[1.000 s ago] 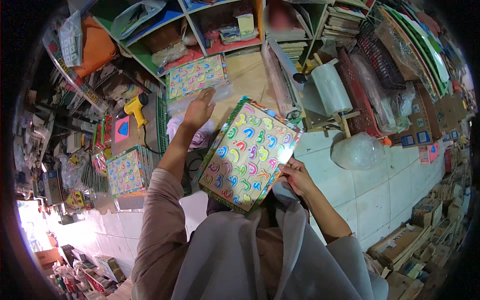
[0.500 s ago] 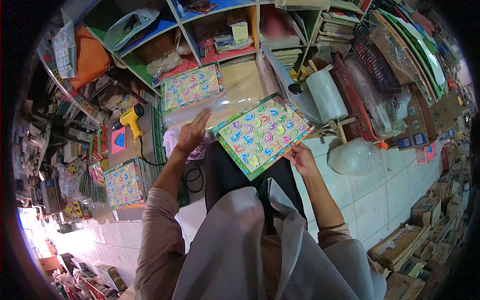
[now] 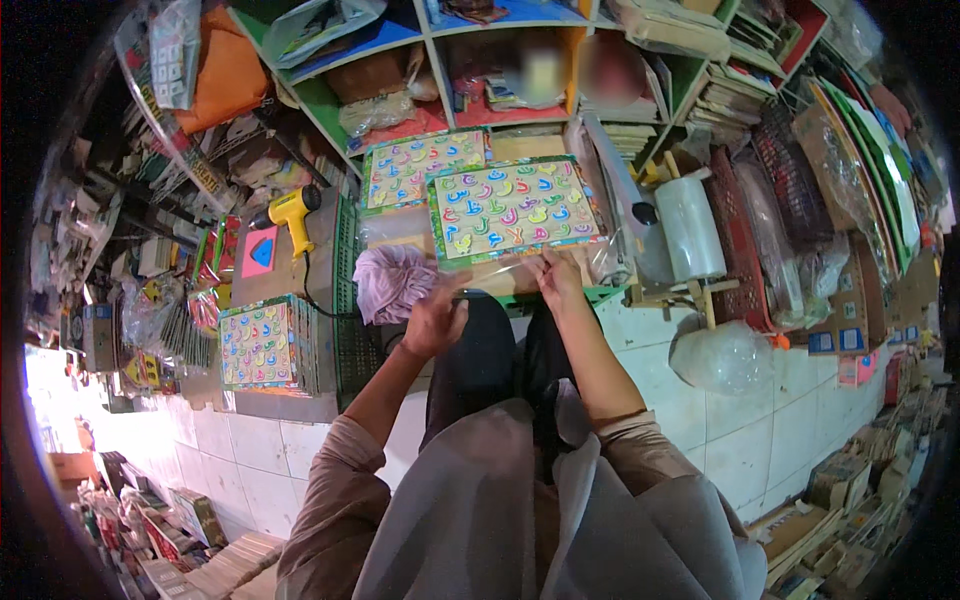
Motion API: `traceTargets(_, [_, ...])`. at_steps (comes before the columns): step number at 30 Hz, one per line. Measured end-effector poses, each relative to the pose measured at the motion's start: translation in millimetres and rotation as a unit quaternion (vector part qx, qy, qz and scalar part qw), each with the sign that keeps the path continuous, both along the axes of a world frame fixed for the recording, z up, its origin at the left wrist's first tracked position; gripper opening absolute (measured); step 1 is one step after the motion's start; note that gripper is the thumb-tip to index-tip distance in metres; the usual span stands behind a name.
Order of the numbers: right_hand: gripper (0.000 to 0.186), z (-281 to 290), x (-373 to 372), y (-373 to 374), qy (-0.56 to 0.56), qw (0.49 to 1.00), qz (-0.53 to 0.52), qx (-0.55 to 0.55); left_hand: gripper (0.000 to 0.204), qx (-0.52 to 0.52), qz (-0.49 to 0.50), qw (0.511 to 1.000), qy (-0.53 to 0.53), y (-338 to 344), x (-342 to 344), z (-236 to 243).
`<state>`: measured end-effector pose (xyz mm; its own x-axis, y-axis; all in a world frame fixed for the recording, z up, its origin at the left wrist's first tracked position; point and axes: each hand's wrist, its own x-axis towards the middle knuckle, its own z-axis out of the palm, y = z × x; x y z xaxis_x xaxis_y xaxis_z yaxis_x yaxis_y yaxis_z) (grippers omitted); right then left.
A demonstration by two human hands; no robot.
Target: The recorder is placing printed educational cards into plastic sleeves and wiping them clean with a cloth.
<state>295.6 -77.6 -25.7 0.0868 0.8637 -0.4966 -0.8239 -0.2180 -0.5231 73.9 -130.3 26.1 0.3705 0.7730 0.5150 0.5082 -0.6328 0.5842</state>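
Observation:
A board of coloured raised letters point(image 3: 515, 205) lies on clear plastic over the work surface, overlapping a similar board point(image 3: 425, 170) behind it. My right hand point(image 3: 553, 275) is closed on the edge of clear plastic film point(image 3: 505, 270) just below the nearer board. Lower and to the left, my left hand point(image 3: 438, 318) is beside a bundled pink cloth point(image 3: 390, 285); its fingertips are smeared by motion, so their hold is unclear.
A yellow heat gun point(image 3: 292, 215) and stacked boards point(image 3: 260, 345) are at left. A plastic roll on a wooden stand point(image 3: 692, 230), a red crate point(image 3: 738, 260) and a clear bag point(image 3: 720, 355) are at right. Packed shelves point(image 3: 510, 20) line the back.
The board held in my right hand has moved up and left onto the work surface. That hand now grips film. My left hand has moved down toward me.

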Motion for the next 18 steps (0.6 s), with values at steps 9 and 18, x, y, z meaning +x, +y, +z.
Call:
traceTargets(9, [0.023, -5, -14, -4, 0.041, 0.998, -0.018, 0.051, 0.022, -0.354, 0.082, 0.927, -0.090, 89, -24, -19])
traceTargets(18, [0.017, 18, -13, -5, -0.062, 0.978, 0.186, 0.078, 0.027, -0.557, 0.034, 0.701, -0.443, 99, -57, -33])
